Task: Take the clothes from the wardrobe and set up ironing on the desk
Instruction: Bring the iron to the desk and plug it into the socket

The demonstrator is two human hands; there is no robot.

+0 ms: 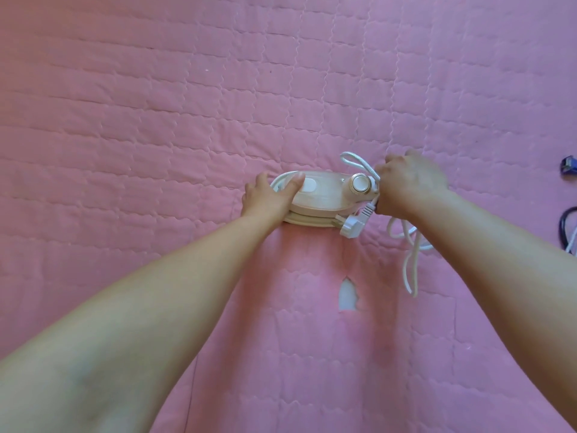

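A small cream-white iron [324,195] with a gold-rimmed dial lies on a pink quilted pad [156,120]. My left hand [268,198] grips its left end, thumb across the top. At the iron's right end my right hand [409,185] is curled round the white power cord [409,251]. Loops of cord stick up above that hand and hang below it. The white plug [351,225] lies just in front of the iron.
The pink pad fills nearly the whole view. It has a small tear [348,293] showing white filling, below the iron. At the right edge lie a blue object [568,165] and a dark cable [566,229].
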